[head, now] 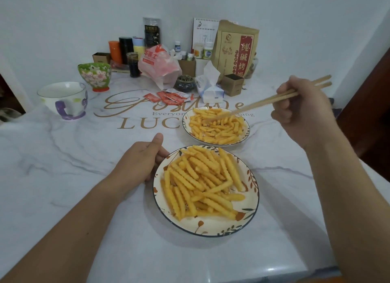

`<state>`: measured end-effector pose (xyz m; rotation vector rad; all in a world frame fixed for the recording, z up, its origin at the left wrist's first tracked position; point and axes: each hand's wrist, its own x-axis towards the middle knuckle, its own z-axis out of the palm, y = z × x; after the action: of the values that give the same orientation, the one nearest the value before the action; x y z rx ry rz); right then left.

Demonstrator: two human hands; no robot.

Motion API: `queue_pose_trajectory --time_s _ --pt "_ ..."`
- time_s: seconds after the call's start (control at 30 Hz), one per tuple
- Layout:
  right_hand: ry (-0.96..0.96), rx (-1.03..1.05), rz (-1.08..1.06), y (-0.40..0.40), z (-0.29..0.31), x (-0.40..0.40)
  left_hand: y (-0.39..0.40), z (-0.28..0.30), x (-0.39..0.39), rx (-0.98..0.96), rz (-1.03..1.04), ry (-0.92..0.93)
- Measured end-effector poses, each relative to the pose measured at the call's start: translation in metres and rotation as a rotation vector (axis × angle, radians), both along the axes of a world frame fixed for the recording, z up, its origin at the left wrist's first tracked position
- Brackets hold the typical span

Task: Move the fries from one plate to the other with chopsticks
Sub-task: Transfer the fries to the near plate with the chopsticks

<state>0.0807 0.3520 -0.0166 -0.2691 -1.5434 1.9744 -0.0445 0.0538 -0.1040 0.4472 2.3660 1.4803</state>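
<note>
Two leaf-patterned plates hold crinkle-cut fries. The near plate (247, 221) carries a big heap of fries (200, 181). The far plate (245, 133) holds smaller fries (217, 126). My right hand (304, 112) grips a pair of wooden chopsticks (263, 102), and their tips reach down into the fries on the far plate. My left hand (139, 158) holds the left rim of the near plate, thumb up along the edge.
A white marble-look table (84, 166) bears a purple-handled mug (65, 99), a floral green bowl (95, 76), ketchup sachets (168, 96), a tissue pack (209, 86), a plastic bag (158, 65), a brown paper bag (236, 50) and several bottles at the back.
</note>
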Motion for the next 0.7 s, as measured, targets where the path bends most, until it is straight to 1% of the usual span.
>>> queue_pose_trajectory --time_s 0.03,0.1,0.17,0.23,0.33,0.53,0.7 --pt "0.024 -0.050 -0.096 0.002 -0.006 -0.008 0.000 0.001 0.000 -0.001 0.001 0.001" --pt "0.052 -0.087 -0.274 0.004 -0.022 -0.021 0.002 0.002 0.001 -0.005 0.007 0.004" --pt "0.041 -0.050 -0.401 0.000 -0.042 -0.031 0.003 0.002 0.002 -0.009 0.011 0.003" --pt "-0.001 0.046 -0.464 -0.007 -0.060 -0.037 0.002 0.001 0.001 -0.003 0.014 0.004" --pt "-0.052 0.290 -0.448 -0.014 -0.072 -0.037 0.002 0.000 0.001 0.002 0.014 -0.002" --pt "-0.097 0.692 -0.345 -0.019 -0.077 -0.040 0.003 0.002 0.002 0.009 0.013 -0.015" --pt "-0.100 1.061 -0.325 -0.022 -0.087 -0.046 0.003 0.001 0.002 0.024 0.024 -0.023"
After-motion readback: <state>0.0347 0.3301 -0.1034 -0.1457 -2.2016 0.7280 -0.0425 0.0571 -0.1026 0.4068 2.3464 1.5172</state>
